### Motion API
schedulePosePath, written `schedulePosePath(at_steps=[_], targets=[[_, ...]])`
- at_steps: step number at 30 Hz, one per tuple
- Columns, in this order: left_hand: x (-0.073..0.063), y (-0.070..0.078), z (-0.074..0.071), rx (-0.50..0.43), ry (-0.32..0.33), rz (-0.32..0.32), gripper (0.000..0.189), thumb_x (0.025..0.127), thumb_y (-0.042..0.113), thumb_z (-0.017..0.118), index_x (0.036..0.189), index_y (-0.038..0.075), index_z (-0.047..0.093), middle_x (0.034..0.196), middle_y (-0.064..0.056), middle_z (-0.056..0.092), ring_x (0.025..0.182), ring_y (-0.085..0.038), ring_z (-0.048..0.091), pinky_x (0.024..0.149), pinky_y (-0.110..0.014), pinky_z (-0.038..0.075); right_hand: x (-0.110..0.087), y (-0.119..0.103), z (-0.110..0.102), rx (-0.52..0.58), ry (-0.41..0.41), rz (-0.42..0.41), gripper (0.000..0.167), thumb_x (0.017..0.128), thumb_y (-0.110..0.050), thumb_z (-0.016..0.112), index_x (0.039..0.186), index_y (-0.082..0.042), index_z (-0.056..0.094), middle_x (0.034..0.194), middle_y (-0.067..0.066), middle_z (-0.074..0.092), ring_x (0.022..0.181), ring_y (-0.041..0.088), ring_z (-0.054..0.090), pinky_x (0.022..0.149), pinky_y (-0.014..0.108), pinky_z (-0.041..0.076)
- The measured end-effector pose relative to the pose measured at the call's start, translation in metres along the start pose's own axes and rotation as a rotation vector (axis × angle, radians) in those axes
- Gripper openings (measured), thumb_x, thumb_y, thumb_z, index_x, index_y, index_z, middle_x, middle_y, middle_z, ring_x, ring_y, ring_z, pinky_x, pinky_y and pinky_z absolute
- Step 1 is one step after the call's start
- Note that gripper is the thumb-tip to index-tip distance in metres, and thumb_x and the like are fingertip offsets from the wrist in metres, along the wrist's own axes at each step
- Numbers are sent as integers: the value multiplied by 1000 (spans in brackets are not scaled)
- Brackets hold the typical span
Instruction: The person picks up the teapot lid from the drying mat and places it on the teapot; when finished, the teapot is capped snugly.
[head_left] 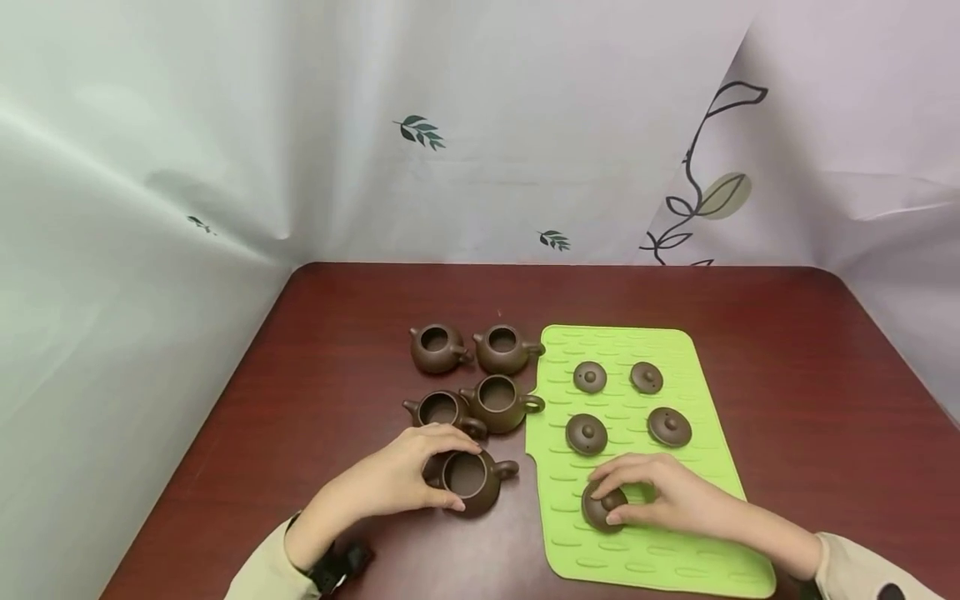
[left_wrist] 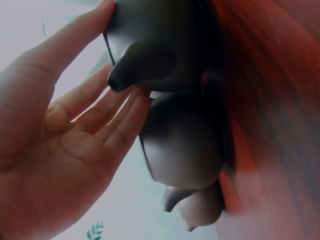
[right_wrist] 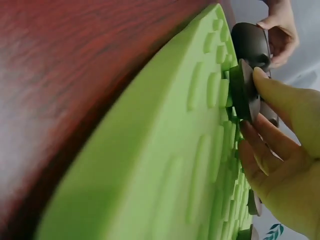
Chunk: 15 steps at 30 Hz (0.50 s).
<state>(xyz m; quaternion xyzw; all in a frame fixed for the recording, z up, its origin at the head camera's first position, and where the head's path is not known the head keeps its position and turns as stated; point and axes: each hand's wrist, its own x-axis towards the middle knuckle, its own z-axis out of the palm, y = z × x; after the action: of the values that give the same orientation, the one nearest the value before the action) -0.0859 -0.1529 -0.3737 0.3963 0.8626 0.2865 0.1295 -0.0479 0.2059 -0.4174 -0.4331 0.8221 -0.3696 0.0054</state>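
My left hand [head_left: 393,477] holds the nearest small brown teapot [head_left: 486,493], thumb at its front and fingers round its back near the open top. That teapot's spout [left_wrist: 137,65] points at the palm in the left wrist view. Over the green mat [head_left: 570,546], my right hand [head_left: 671,493] pinches a round brown lid [head_left: 595,515] between thumb and fingers. In the right wrist view the lid [right_wrist: 243,92] stands on edge, close to the mat's ridges. Just behind the left fingers sits another lidless teapot [head_left: 437,406], partly covered by them.
Several more lidless teapots, among them one at the back left [head_left: 431,357] and one beside the mat [head_left: 501,408], stand on the dark red table [head_left: 315,350]. Several lids [head_left: 587,435] lie on the mat. A pale curtain [head_left: 495,200] hangs behind the table.
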Motion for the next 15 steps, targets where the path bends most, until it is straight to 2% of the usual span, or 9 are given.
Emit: schedulePosePath(at_steps=[4,7,15], targets=[[5,2,-5,45,-21,-12,54,69,31,82,117,16,62,116,7,60,111,-11,53,93,-32,44,5,-2,-4,12,-21,55,19,79,-25,74,97,-28,71,107,-6,67,100,9,62,88,18,46],[8,2,-7,68,-36,-13,55,68,32,83,117,15,62,116,5,61,110,-12,54,93,-31,44,8,-3,-6,12,-37,49,18,79,-25,74,96,-28,71,106,-7,67,98,8,62,86,18,46],[3,3,-6,47,-35,-52,56,67,31,83,116,12,62,116,3,63,108,-12,56,92,-30,45,20,-7,-10,49,-10,44,19,79,-24,74,98,-27,72,106,-5,67,99,9,62,85,17,46]])
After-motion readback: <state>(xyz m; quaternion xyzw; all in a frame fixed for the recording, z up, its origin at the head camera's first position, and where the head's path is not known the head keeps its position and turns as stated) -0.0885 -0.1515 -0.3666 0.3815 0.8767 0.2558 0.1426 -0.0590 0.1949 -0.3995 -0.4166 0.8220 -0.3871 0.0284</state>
